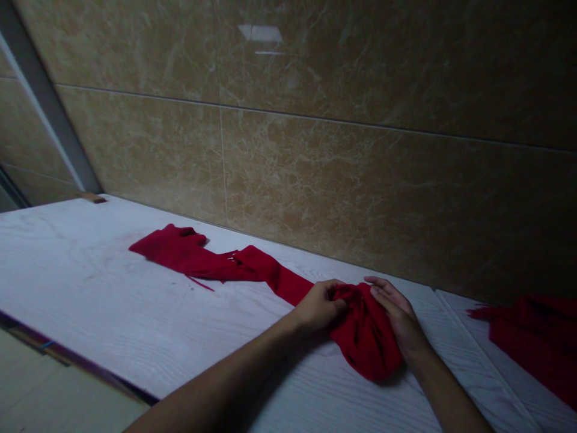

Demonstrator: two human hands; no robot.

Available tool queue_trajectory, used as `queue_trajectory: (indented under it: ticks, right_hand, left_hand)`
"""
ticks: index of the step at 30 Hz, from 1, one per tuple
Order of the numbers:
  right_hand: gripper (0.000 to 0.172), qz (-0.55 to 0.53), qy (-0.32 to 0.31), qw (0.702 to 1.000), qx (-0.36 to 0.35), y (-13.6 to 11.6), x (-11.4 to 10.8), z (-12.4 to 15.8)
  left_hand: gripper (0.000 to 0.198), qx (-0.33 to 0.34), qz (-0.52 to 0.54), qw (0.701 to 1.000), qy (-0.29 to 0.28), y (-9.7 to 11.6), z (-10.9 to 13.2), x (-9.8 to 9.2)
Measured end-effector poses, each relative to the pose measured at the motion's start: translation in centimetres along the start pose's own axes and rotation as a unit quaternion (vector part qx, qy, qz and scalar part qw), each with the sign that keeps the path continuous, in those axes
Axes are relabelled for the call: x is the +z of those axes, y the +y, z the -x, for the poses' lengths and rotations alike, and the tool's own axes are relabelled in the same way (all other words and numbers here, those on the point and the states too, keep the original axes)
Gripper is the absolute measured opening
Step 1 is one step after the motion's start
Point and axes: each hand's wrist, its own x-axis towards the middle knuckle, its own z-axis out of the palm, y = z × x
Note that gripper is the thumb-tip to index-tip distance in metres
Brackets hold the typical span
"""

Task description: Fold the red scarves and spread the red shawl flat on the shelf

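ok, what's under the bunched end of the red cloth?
The white table shows around the red cloth, so the cloth lies on it. The left hand pinches the bunch and the right hand rests on top. Anything beneath is covered.

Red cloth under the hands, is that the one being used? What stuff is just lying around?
In use: long red fabric cloth, its bunched end gripped by the left hand and touched by the right hand.
Lying about: second red fabric heap at the far right; small brown wooden block by the tiled wall.
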Motion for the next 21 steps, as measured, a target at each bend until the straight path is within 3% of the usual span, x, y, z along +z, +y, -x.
queue_trajectory:
  ticks: [3, 7, 12, 15, 18, 21]
  right_hand:
    - [0.056, 0.003, 0.011, 1.0, -0.008, -0.1, 0.0, -0.1]
    - [0.057, 0.006, 0.018, 1.0, -0.013, -0.2, 0.1, -0.1]
    - [0.059, 0.012, 0.036, 0.999, -0.039, -0.2, -0.1, -0.2]
    - [0.062, 0.013, 0.069, 0.995, -0.064, -0.2, -0.3, -0.4]
    - [0.064, -0.013, 0.127, 0.988, -0.085, -0.3, -1.0, -0.8]
    - [0.06, -0.042, 0.206, 0.971, -0.113, -0.5, -2.3, -1.5]
  left_hand:
    - [0.016, 0.023, -0.035, 0.999, -0.002, -0.4, -0.2, -0.3]
    - [0.032, 0.051, -0.048, 0.997, -0.03, -0.2, 0.0, -0.3]
    - [0.027, 0.158, -0.17, 0.971, 0.057, 1.2, 0.7, -0.1]
    - [0.025, 0.175, -0.207, 0.96, 0.071, 2.0, 0.9, -0.1]
    - [0.028, 0.147, -0.179, 0.973, 0.027, 2.6, 1.2, -0.4]
    - [0.039, 0.105, -0.236, 0.963, -0.071, 3.3, 1.8, -1.0]
